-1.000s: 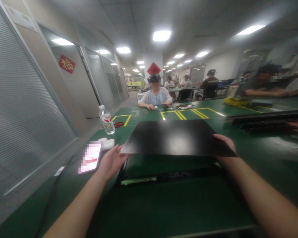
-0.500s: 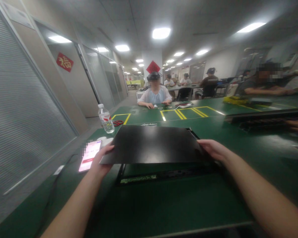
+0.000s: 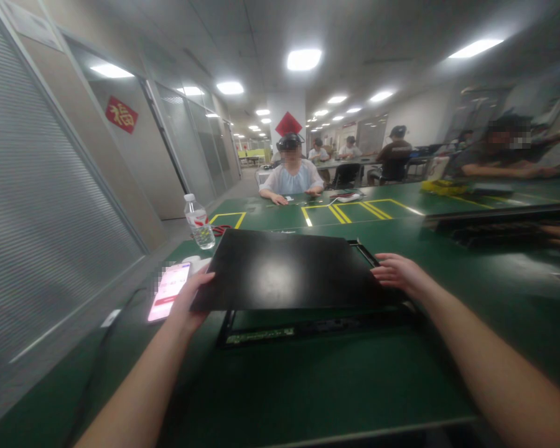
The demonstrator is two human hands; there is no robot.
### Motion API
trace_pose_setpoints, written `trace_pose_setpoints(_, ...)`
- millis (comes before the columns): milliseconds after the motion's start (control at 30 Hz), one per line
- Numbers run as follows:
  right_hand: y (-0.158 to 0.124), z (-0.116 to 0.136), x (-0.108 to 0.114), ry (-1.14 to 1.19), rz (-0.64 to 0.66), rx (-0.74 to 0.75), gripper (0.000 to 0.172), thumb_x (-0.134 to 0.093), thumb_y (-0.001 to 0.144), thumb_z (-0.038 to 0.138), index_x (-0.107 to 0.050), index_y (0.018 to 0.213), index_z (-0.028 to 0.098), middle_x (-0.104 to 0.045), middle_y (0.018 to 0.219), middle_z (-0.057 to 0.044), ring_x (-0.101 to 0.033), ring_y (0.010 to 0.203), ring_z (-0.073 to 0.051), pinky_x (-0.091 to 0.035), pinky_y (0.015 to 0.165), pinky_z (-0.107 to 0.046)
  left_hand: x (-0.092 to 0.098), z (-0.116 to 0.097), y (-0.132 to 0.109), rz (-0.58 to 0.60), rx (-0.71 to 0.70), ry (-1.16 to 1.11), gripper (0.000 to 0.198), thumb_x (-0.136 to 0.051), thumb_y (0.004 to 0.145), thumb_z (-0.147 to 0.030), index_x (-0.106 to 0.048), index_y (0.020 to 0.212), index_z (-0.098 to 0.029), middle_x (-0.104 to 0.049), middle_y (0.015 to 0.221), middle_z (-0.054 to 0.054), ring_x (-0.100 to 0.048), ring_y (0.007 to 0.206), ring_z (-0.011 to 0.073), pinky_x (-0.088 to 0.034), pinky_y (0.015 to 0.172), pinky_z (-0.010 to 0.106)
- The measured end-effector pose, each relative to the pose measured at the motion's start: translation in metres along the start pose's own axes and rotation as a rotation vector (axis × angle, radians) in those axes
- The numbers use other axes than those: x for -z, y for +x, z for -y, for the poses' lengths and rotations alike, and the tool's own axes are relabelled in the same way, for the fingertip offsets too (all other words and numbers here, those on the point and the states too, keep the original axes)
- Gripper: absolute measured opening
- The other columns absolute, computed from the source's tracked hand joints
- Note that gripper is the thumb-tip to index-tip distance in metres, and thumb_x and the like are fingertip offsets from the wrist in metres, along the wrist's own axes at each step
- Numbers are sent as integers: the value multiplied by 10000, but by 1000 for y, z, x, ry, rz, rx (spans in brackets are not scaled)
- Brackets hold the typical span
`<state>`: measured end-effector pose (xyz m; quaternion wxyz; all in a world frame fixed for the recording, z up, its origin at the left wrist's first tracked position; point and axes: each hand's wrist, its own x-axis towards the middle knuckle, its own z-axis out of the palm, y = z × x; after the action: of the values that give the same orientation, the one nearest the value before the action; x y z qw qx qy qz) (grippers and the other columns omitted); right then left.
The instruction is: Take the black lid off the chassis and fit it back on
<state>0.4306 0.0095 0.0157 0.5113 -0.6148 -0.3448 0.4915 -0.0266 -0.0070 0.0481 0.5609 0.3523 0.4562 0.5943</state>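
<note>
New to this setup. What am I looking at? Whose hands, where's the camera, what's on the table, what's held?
No machine here: a person works bare-handed, seen through a camera worn on that person's head, looking forward and down. The left hand grips the left edge of a flat black panel, thumb on top. The right hand is at the right edge; whether it grips is hard to tell. Below the panel, a black frame lies on the green table. To the left are a phone and a water bottle.
</note>
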Motion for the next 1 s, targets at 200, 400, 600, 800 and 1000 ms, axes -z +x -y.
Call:
trace_pose_setpoints(200,7,-3,3,-31,-114,66,239,-640,753,123,-624,988,163,-719,655,-76,-524,430,-102,-300,375,-160,1,9,2,59,10,49,561,-703,672,-213,-668,1231,-183,-780,938,58,-732,738,221,-568,604,272)
trace_pose_setpoints(400,9,-3,4,-61,-172,98,129,-604,780,127,-602,905,157,-701,600,-101,-420,378,-80,-240,348,-146,-3,14,3,57,20,46,615,-711,665,-183,-653,1277,-162,-786,958,69,-738,772,223,-566,613,260)
trace_pose_setpoints(600,11,-4,6,-104,-190,103,75,-576,819,149,-585,892,160,-703,601,-108,-387,365,-72,-240,345,-143,-7,19,2,56,24,44,615,-704,684,-166,-648,1296,-157,-788,978,75,-743,798,227,-572,641,269)
trace_pose_setpoints(800,19,-11,11,-80,-196,106,87,-625,788,165,-599,871,164,-692,575,-102,-362,353,-69,-224,338,-144,-5,24,5,63,39,78,659,-713,695,-171,-617,1347,-168,-786,1010,81,-745,838,241,-573,662,284)
trace_pose_setpoints(1000,18,-11,12,-168,-231,124,67,-619,788,182,-597,849,164,-691,579,-91,-351,355,-68,-232,350,-163,-5,30,7,103,68,72,652,-701,720,-162,-600,1365,-166,-789,1007,82,-746,837,224,-558,633,249)
